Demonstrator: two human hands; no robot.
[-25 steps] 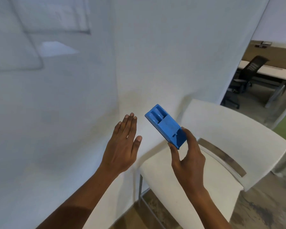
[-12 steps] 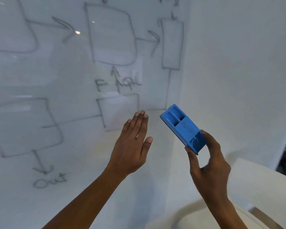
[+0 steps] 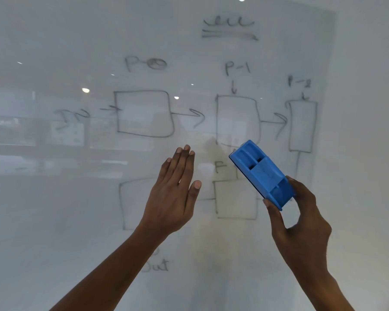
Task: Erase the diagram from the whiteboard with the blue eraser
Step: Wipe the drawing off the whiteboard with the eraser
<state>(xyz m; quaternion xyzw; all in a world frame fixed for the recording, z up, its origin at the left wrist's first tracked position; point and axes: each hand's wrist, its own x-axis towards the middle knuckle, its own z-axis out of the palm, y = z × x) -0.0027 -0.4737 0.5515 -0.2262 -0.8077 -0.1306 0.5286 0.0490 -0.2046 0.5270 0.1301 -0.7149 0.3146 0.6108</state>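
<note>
Blue eraser (image 3: 262, 173) in pinch of right hand (image 3: 301, 223), flat empty left hand (image 3: 173, 196) beside, diagram (image 3: 217, 117) behind both.

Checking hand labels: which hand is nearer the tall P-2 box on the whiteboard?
Right. The right hand, gripping the blue eraser, is just below the P-2 box; the left hand, open, is well off to its lower left.

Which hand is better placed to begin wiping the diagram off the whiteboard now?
The right hand: it pinches the blue eraser in front of the diagram. The left hand is open and holds nothing.
</note>
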